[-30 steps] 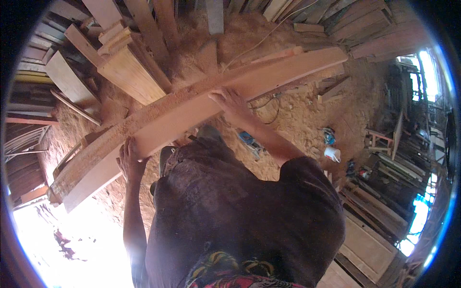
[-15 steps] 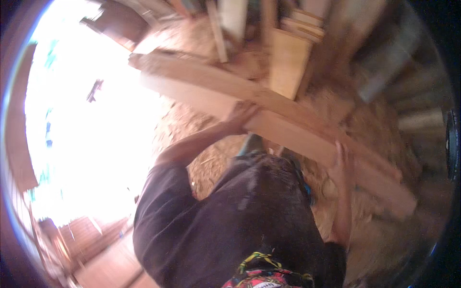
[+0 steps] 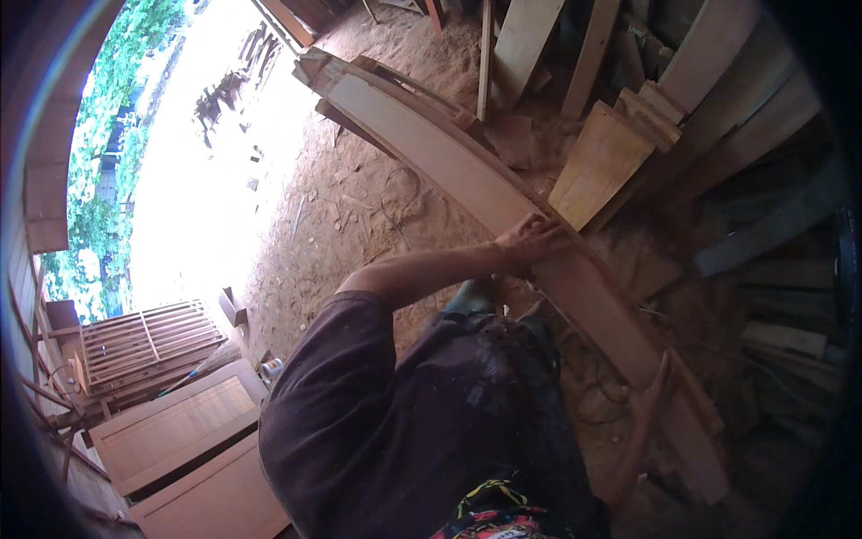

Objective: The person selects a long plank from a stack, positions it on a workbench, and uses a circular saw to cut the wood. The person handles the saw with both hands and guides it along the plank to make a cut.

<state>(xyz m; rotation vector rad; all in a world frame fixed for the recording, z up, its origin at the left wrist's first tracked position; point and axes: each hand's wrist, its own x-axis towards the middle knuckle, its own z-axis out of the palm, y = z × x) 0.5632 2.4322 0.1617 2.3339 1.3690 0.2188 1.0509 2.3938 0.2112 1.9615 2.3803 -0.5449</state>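
A long reddish-brown wooden plank [image 3: 458,175] slants across in front of me, from the upper left down to the lower right. My left hand [image 3: 534,242] is closed over it near the middle, with the fingers bent across its face. Lower down, in dimmer light, my right hand [image 3: 658,388] grips the near edge, its fingers lying along the wood. Other rough lengths of wood [image 3: 346,124] show along both sides of the plank's far end. Whether they touch it I cannot tell.
Beyond the plank stand a pale yellowish board [image 3: 600,171] and several leaning boards [image 3: 530,45]. Panelled wooden doors [image 3: 180,422] and a slatted frame [image 3: 153,337] are at lower left. Sawdust and scraps cover the ground [image 3: 350,198]. Bright daylight fills the left.
The plank slopes more steeply: its far end sits higher and further right, its near end lower. Both hands have shifted right and down with it. The view has turned and become sharper.
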